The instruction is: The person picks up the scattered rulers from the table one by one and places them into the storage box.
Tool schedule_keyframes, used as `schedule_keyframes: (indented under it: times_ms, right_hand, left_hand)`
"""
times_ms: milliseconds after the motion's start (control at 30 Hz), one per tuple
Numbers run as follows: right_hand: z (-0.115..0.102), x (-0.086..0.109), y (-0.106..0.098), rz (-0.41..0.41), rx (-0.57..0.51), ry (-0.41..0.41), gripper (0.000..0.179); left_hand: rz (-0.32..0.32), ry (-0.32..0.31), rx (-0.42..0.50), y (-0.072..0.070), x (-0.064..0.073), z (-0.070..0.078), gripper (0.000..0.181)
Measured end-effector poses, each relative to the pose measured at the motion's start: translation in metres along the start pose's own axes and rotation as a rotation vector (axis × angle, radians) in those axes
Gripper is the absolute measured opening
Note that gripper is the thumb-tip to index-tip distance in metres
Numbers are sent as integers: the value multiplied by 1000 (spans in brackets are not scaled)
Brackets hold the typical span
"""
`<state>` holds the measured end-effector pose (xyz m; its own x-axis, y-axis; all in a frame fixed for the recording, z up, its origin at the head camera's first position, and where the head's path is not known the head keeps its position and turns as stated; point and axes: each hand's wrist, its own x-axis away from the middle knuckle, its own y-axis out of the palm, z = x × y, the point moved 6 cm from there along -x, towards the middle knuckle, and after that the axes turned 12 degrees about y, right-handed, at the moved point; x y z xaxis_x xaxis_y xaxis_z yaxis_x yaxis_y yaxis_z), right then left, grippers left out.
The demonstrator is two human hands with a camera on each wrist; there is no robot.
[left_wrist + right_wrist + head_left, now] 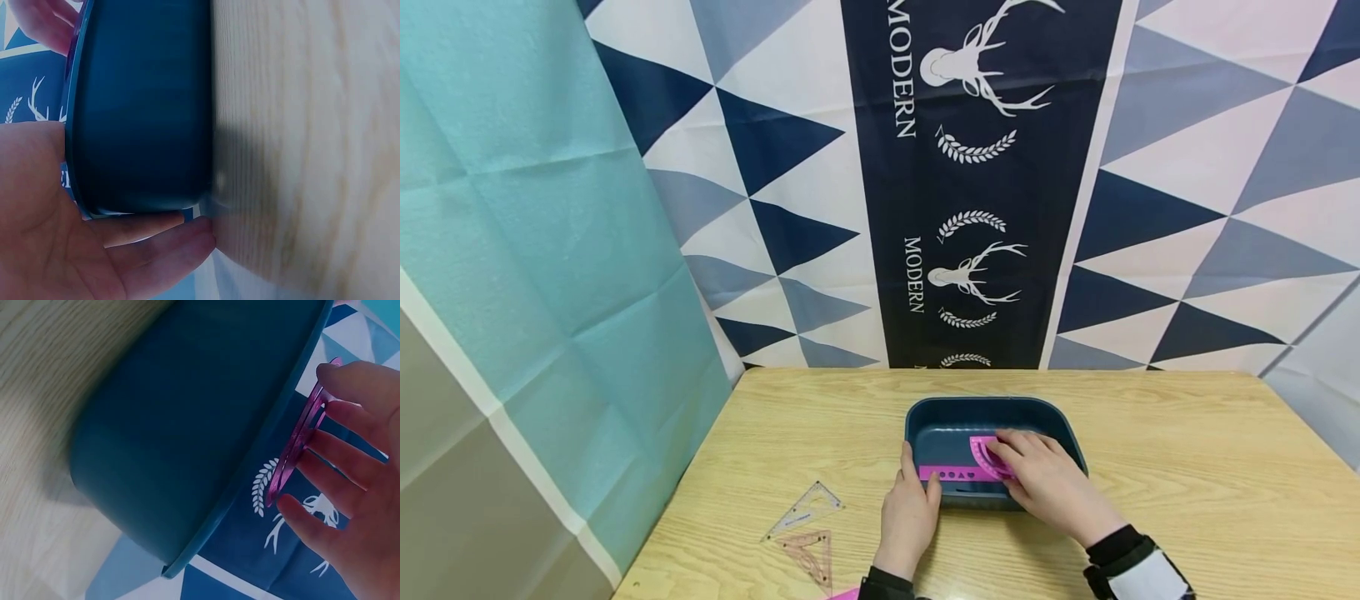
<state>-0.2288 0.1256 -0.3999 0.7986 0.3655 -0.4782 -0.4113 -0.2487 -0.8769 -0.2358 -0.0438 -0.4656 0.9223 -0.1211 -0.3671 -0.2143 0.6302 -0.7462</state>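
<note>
A dark blue plastic basin (925,433) stands on the wooden table, and my left hand (907,517) grips its near left corner. The left thumb is at the front rim while the fingers lie along the end wall, as the left wrist view (144,256) shows. My right hand (1048,479) pinches a pink protractor (978,451) over the basin, thumb on one side and spread fingers on the other in the right wrist view. A pink ruler (931,473) with cut-out shapes lies across the basin's near side, partly overlapped by the protractor.
Left of the basin lie a clear set square (790,521) and a pinkish transparent set square (826,554). Part of a pink item (846,595) shows at the bottom edge beside the left sleeve. Patterned cloth (805,275) hangs behind the table (1187,467).
</note>
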Motion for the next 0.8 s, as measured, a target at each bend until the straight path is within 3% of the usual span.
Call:
schedule_keyframes:
  times_ms: [267,800]
  right_hand:
    - [-2,-3,2,11,12,-18,46]
    - [-4,-4,14,-66,13,13,46]
  left_hand:
    - [-9,-16,-6,4,0,-3,61]
    - [-19,-25,-5,5,-1,-5,62]
